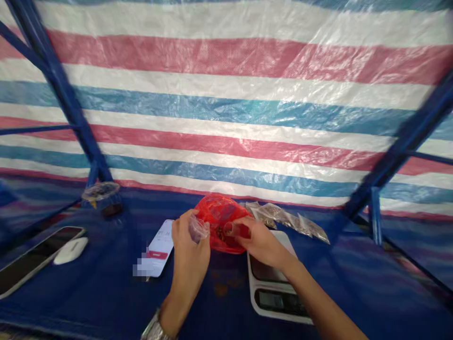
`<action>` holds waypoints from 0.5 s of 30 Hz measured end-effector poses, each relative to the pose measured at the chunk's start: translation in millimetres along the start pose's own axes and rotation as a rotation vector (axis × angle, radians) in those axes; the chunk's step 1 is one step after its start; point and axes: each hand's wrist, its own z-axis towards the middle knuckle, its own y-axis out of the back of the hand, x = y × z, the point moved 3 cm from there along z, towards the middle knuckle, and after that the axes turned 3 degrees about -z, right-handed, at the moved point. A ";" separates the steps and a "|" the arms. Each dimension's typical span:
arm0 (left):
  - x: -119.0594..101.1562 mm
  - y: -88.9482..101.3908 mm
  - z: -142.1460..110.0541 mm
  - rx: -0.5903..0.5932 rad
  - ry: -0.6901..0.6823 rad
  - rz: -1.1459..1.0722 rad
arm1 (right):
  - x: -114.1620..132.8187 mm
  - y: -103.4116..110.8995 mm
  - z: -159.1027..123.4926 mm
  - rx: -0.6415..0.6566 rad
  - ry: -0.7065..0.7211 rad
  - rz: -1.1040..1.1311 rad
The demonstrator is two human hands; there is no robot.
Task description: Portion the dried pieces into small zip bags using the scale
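A red plastic bag [217, 208] stands open on the blue surface, with small brown bits inside. My left hand [189, 250], a metal watch on its wrist, is closed on a small clear plastic bag [198, 228] at the red bag's left side. Reaching into the red bag's mouth, my right hand [262, 241] pinches a small see-through cup [231, 230]; its exact shape is blurred. Under my right forearm lies a white digital scale [258, 302] with a dark display. Several clear packets [283, 217] of brownish contents lie behind the scale.
A phone with a lit screen [163, 241] lies left of my left hand. Farther left are a dark-screened phone [38, 259], a white rounded object [71, 250] and a clear plastic tub [102, 196]. Blue metal posts [67, 89] and a striped tarp [226, 104] stand behind.
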 end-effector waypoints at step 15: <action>-28.6 -35.0 -30.1 0.348 -0.106 -0.017 | 42.6 49.1 -29.3 0.017 0.025 0.097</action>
